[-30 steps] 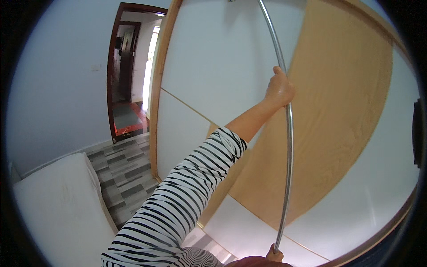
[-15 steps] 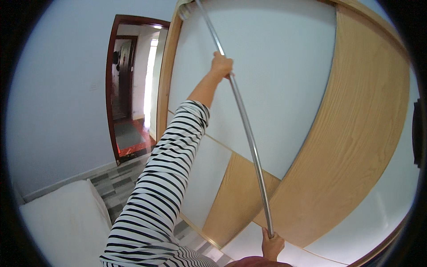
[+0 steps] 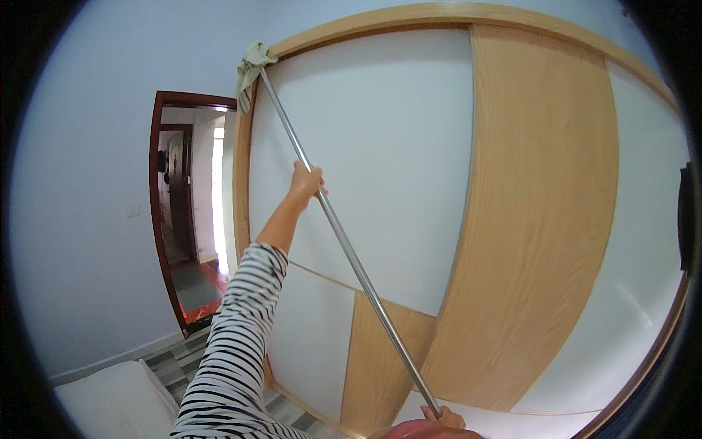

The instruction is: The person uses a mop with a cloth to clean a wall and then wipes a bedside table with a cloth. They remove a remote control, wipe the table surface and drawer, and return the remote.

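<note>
A long shiny metal pole [image 3: 358, 269] slants from the lower right up to the top left corner of a wardrobe. My left hand [image 3: 308, 180], its arm in a striped sleeve, is wrapped round the pole's upper part. Low in the picture, my right hand [image 3: 444, 418] is closed round the lower end, partly cut off by what lies at the bottom edge. A pale greenish cloth [image 3: 254, 67] hangs at the pole's top end and lies against the wardrobe's wooden frame [image 3: 365, 23]; how it is fastened I cannot tell.
The wardrobe's sliding doors have white panels [image 3: 380, 146] and light wood panels [image 3: 537, 183]. To the left is a doorway with a dark red frame [image 3: 159, 197]. A white-covered surface [image 3: 110, 399] stands at the lower left, beside grey patterned flooring [image 3: 178, 366].
The view has tilted up, bringing the wardrobe's top frame and the whole cloth into sight. In the picture, the pole leans further left, and both hands keep their hold on it.
</note>
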`<state>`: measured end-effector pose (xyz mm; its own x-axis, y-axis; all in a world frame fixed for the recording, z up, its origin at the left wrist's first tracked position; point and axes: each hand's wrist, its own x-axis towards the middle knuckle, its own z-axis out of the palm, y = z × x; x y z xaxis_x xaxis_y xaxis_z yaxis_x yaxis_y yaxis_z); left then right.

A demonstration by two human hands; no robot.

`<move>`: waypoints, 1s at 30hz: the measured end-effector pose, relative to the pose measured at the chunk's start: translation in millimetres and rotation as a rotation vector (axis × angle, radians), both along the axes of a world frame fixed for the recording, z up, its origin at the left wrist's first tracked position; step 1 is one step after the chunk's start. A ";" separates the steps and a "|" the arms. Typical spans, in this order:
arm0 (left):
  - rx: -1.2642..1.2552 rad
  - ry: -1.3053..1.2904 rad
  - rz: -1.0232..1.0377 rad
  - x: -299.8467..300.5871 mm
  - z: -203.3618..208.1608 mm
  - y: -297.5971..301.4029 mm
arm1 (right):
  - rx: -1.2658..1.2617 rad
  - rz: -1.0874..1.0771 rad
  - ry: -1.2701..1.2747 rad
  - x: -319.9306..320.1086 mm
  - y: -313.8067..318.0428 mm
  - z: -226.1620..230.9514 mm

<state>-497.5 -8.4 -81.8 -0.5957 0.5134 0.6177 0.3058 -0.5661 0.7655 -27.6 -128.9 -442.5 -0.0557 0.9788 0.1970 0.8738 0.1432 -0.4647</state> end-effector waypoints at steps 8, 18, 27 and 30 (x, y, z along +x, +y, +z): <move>-0.151 0.185 -0.226 160.4 -41.3 -30.4 | 0.119 -0.172 -0.161 169.6 7.1 -131.0; -0.048 0.269 -0.506 382.7 -66.5 -53.8 | -0.162 -0.301 0.065 329.0 -57.3 -236.5; -0.146 0.687 -0.540 554.1 -82.2 -91.4 | -0.255 -0.433 0.179 419.5 -143.0 -316.4; 0.021 0.754 -0.575 609.9 -85.4 -102.8 | -0.216 -0.501 0.149 470.5 -176.7 -352.5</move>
